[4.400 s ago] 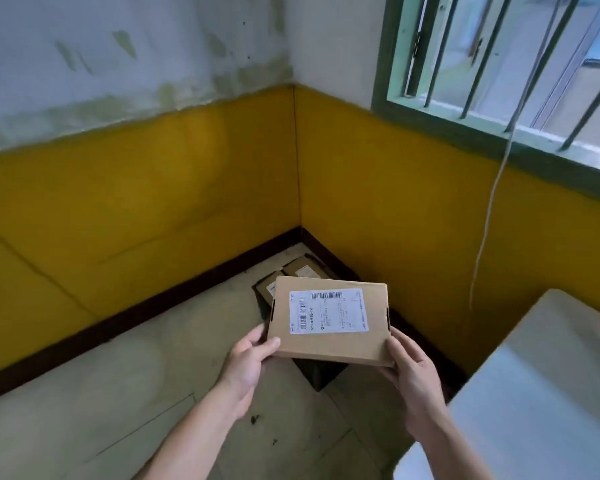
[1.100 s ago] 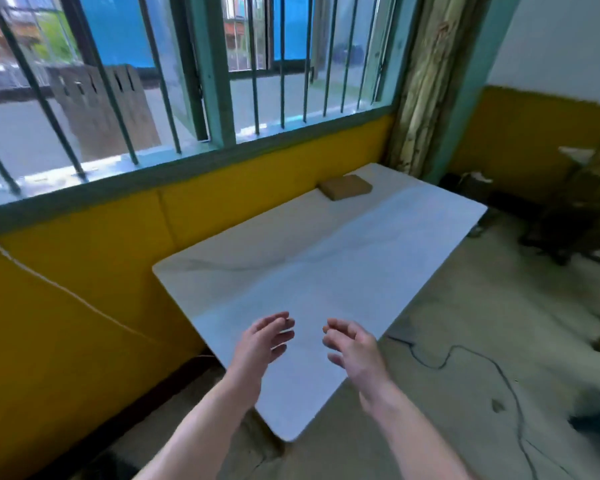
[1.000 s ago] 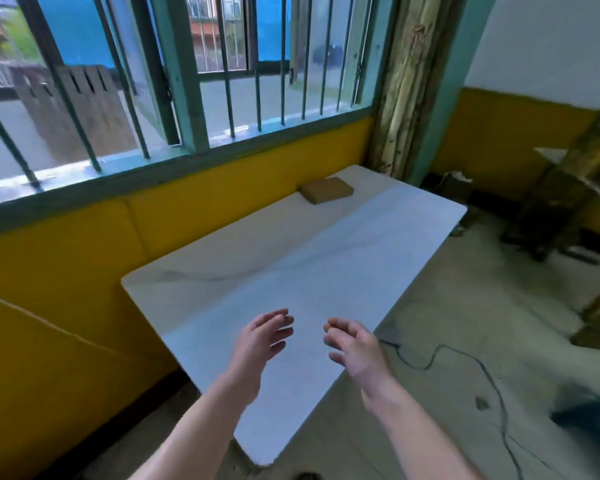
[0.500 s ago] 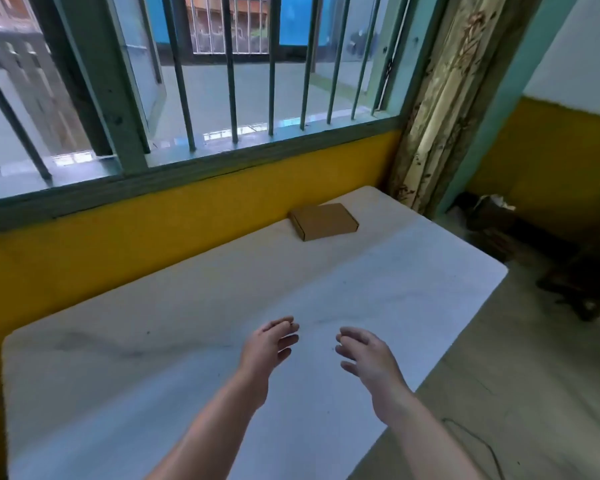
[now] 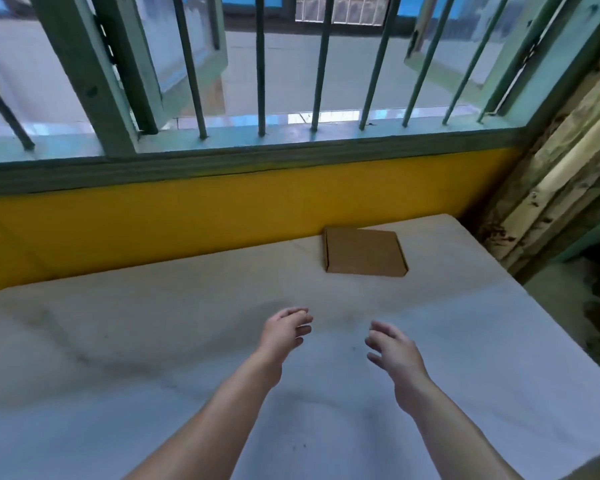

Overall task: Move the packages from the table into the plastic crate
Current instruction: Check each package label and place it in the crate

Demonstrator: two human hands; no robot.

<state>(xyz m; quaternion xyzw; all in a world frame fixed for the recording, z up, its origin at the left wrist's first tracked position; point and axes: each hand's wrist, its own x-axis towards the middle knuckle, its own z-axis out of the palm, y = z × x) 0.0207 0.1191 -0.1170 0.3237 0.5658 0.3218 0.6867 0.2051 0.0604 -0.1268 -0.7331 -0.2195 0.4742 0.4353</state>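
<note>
While both bare forearms reach forward over a pale, marble-patterned desk, the person's left grip and right grip, each a bare hand, hang side by side above its middle. They are apart from each other and neither holds anything. The left grip is loose, its fingers gently bent and pointing inward toward the other hand. The right grip is wider, with the fingers spread and slightly curled and the palm turned toward the left. Whether either one brushes the surface cannot be told.

One package, a flat brown cardboard box, lies flat on the far side of the desk, right of centre and just beside the back edge. It sits well ahead of both hands and touches neither. Its plain brown top faces up.

Behind the desk runs a yellow wall topped by a green window sill. Vertical green bars rise from the sill, with bright paving outside beyond them. At the right edge stands a weathered wooden frame with stained, peeling paint.
</note>
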